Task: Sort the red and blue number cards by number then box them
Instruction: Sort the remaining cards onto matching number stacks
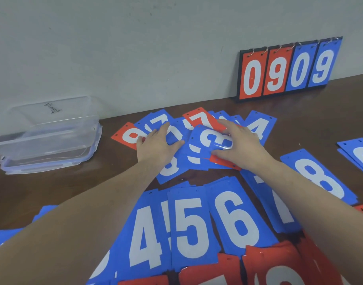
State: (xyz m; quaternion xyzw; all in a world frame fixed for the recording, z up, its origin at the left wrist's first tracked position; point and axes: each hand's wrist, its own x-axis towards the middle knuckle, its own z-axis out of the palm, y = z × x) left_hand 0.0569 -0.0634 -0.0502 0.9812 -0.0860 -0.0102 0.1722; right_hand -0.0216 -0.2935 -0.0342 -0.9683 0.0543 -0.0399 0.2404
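Note:
A loose heap of red and blue number cards lies at the middle of the brown table. My left hand (155,146) rests flat on the heap's left side, fingers straight, over a blue card (170,169). My right hand (241,145) bends up a blue 3 card (205,145), thumb under its curled right edge and fingers on top. A red 7 card (203,119) and a blue 4 card (258,126) show behind the hands. Nearer to me lie blue cards in a row: 4 (144,235), 5 (191,225), 6 (236,219) and 8 (318,175). Red cards (275,264) line the bottom edge.
A clear plastic box (51,128) stands on its lid at the left by the wall. A ring-bound scoreboard (287,68) reading 0909 leans against the wall at the back right. More blue cards (359,153) lie at the right edge.

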